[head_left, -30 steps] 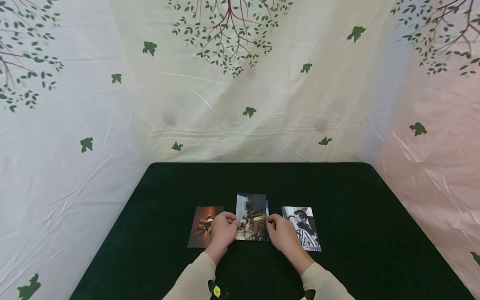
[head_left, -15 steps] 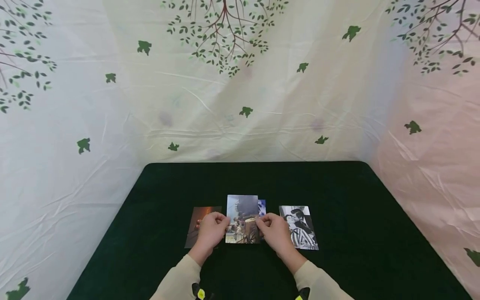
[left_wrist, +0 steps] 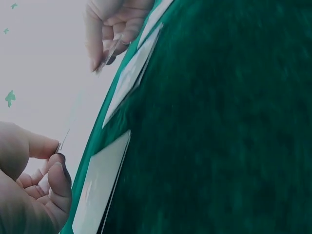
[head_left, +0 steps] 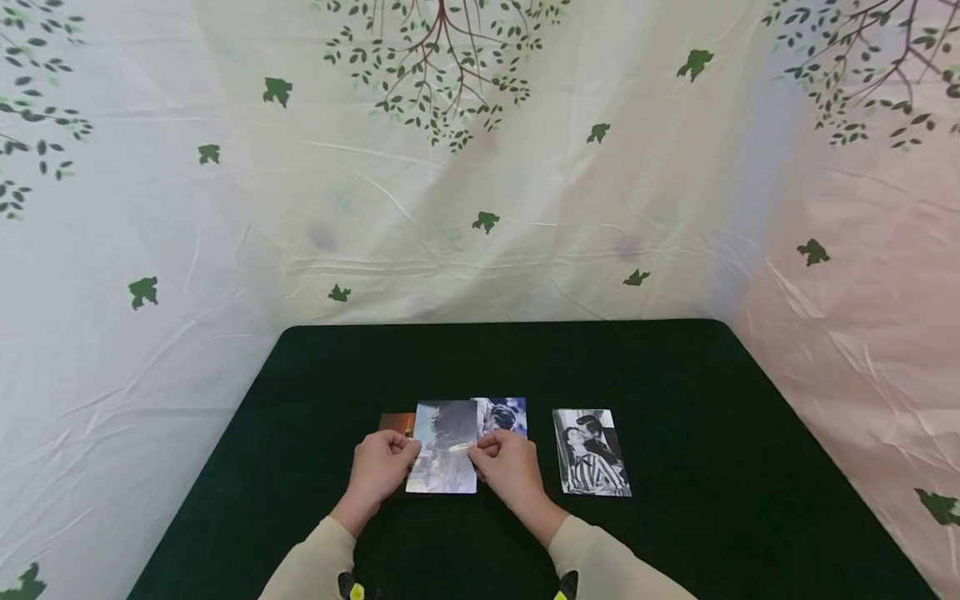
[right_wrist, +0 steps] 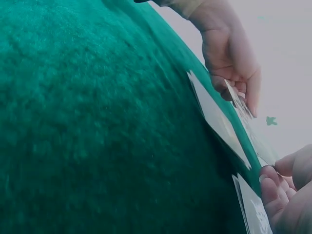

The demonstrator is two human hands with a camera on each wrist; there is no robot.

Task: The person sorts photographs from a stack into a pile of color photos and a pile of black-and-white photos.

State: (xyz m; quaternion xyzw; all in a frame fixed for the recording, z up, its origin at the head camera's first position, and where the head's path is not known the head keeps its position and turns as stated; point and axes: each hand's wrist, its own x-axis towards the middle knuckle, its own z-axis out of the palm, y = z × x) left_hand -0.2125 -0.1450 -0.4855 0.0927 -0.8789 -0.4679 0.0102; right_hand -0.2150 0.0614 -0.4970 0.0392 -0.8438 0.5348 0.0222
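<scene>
Left hand (head_left: 378, 468) pinches the left edge of a glossy, pale grey-blue rectangular photo print (head_left: 446, 446), partly covering from view a dark orange-brown photo print (head_left: 396, 423) on the dark green cloth-covered table (head_left: 480, 358). Held clear of the table, the grey-blue print shows a picture washed out by glare. Supporting this print aloft seems the step in hand; lowering it would call for even, gentle pinches. Right hand (head_left: 512, 468) pinches its right edge, near a blue-and-white photo print (head_left: 504, 414); rightmost lies a black-and-white photo print (head_left: 592, 452).
</scene>
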